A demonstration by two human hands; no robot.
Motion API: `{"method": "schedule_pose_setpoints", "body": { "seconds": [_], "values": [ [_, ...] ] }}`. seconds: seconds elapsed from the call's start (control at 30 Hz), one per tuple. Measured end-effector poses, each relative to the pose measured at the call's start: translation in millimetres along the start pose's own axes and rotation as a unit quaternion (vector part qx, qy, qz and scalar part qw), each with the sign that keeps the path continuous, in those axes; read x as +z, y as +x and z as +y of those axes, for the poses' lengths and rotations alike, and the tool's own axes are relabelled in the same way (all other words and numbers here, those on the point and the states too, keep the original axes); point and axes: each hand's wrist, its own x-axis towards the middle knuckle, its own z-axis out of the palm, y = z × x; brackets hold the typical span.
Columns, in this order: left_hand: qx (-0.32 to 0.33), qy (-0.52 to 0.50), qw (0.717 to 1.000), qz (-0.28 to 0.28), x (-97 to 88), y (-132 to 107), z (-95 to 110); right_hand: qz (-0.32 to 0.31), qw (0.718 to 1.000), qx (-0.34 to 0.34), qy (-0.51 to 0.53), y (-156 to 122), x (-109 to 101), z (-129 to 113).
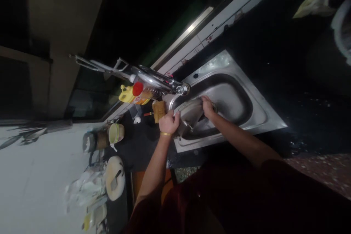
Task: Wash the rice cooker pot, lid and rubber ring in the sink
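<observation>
A round metal pan is tilted in the left part of the steel sink, just under the chrome tap. My left hand, with a gold bangle at the wrist, is closed at the pan's left edge. On the opposite side my right hand grips the rim, its fingers partly hidden behind it. Dim light and blur leave the pan's exact shape unclear. A small metal handle or fitting shows on its near side.
Left of the sink stand a yellow bottle, a red-capped bottle and a brown block-like item. Further along the dark counter are a pale cup and a round board or plate. A whitish basin rim shows far right.
</observation>
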Motion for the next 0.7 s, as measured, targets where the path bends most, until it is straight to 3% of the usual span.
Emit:
{"method": "schedule_pose_setpoints", "body": {
  "seconds": [0.1,0.17,0.23,0.33,0.4,0.43,0.5,0.57,0.6,0.63,0.7],
  "values": [
    [0.001,0.006,1.000,-0.013,0.9,2.4,-1.4,-0.053,0.981,-0.185,-0.028,-28.7,23.7,-47.2],
    [0.005,0.004,1.000,-0.020,1.6,2.8,-1.6,-0.078,0.959,-0.265,-0.062,-36.8,30.0,-59.7],
    [0.012,-0.004,1.000,-0.014,1.9,1.6,-1.0,-0.049,0.971,-0.225,-0.067,-28.8,22.0,-47.2],
    [0.023,-0.010,1.000,-0.001,1.5,-0.7,0.5,0.017,0.999,-0.031,-0.037,-2.8,-1.6,-8.5],
    [0.025,-0.007,1.000,0.000,1.3,-0.7,0.8,0.046,0.998,0.021,-0.024,4.6,-6.9,2.0],
    [0.023,-0.005,1.000,0.000,1.3,-0.1,0.6,0.045,0.999,-0.002,-0.024,2.6,-3.9,-1.4],
    [0.021,-0.001,1.000,-0.001,1.5,1.9,-0.2,0.010,0.992,-0.119,-0.039,-9.8,10.3,-21.3],
    [0.021,0.001,1.000,-0.006,1.7,3.6,-0.9,-0.043,0.968,-0.238,-0.065,-23.0,25.0,-43.5],
    [0.023,-0.001,1.000,-0.006,1.7,3.9,-1.1,-0.052,0.961,-0.264,-0.070,-26.4,28.7,-49.3],
    [0.024,-0.005,1.000,-0.005,1.6,3.9,-1.1,-0.045,0.963,-0.258,-0.067,-26.6,28.9,-49.3],
    [0.026,-0.013,1.000,-0.001,1.1,3.0,-0.8,-0.009,0.986,-0.166,-0.032,-18.7,19.5,-31.9]
  ]
}}
